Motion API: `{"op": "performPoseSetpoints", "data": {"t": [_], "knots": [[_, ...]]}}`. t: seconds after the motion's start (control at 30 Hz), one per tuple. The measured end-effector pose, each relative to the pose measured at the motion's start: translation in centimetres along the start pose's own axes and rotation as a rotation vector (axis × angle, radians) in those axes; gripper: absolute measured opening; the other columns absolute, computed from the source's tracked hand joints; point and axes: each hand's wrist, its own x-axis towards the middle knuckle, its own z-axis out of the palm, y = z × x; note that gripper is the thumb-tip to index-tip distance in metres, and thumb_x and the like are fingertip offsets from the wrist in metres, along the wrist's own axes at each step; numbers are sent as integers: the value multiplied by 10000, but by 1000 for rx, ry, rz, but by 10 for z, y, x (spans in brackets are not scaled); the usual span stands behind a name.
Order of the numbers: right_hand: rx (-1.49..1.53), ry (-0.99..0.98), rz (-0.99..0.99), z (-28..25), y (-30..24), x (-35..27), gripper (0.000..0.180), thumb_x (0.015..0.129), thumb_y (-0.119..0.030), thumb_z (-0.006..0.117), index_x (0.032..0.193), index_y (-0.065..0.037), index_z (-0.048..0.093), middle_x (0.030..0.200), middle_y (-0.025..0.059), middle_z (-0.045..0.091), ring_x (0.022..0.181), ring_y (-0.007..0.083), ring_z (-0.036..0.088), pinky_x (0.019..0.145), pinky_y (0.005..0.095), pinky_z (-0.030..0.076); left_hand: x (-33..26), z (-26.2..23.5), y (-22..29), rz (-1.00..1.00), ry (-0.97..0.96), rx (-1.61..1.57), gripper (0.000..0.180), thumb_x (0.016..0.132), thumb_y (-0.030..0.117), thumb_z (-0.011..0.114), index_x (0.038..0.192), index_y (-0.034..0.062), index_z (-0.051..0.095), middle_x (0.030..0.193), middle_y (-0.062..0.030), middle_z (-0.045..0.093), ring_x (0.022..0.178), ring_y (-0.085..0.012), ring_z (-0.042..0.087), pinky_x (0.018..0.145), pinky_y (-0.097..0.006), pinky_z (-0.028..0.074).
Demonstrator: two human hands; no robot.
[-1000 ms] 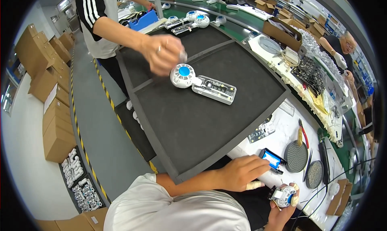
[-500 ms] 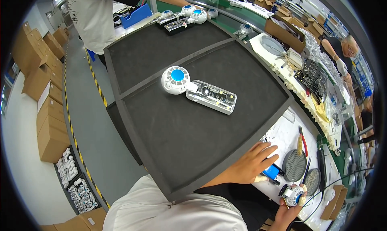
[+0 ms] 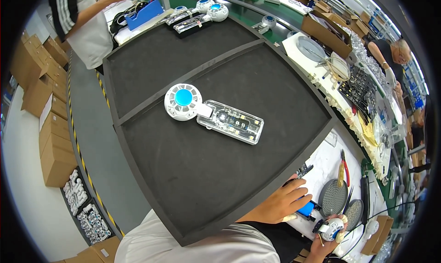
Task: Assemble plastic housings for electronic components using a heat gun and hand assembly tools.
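My left hand (image 3: 278, 204) reaches out past the dark tray's near right edge, fingers bent around a narrow black circuit board (image 3: 304, 170); the tray rim and fingers hide part of the grip. Just beside those fingers lies a blue block in a black frame (image 3: 307, 209). My right hand (image 3: 323, 248), lower right, grips a small white fan head (image 3: 331, 228) with a blue centre and a black end piece. Pale covers sit on some fingertips. On the tray (image 3: 183, 180) rests a fan (image 3: 183, 99) with a white round head and a clear handle showing its circuitry.
More fans (image 3: 195, 23) lie at the tray's far end. Red-handled pliers (image 3: 343, 164) and two round grey dishes (image 3: 333, 196) are on the white bench. A co-worker's arm (image 3: 94, 13) is at upper left; another person (image 3: 388, 56) works far right. Stacked cartons (image 3: 57, 139) line the left.
The view has shifted, and the tray's fan appears further left and lower. A black circuit board now shows at my left fingers. The far co-worker's arm has moved off the tray's fans.
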Motion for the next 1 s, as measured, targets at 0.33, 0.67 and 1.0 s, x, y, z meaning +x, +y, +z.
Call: {"op": "performPoseSetpoints", "data": {"t": [0.33,0.67,1.0], "knots": [[198,-121,43,2,-3,13,467,878,-407,603,1128,-31,485,940,130,546,809,201,548,685,305,495,25,0,12,-16,-217,-1,618,665,271,750,1179,-1,543,999,-92,540,907,-269,511,770,-417,403],[315,-97,4,-10,-7,2,443,890,-420,569,1112,-47,478,960,197,580,751,215,617,564,302,536,45,8,48,-56,-400,148,688,646,230,792,1239,17,518,967,-93,555,830,-264,536,694,-365,451],[311,-30,125,-16,-51,-29,454,891,-421,564,1124,-43,471,952,198,592,652,194,611,427,262,479,38,1,75,232,-355,-47,411,627,206,802,1016,144,684,934,-97,624,757,-252,629,569,-331,506]]}}
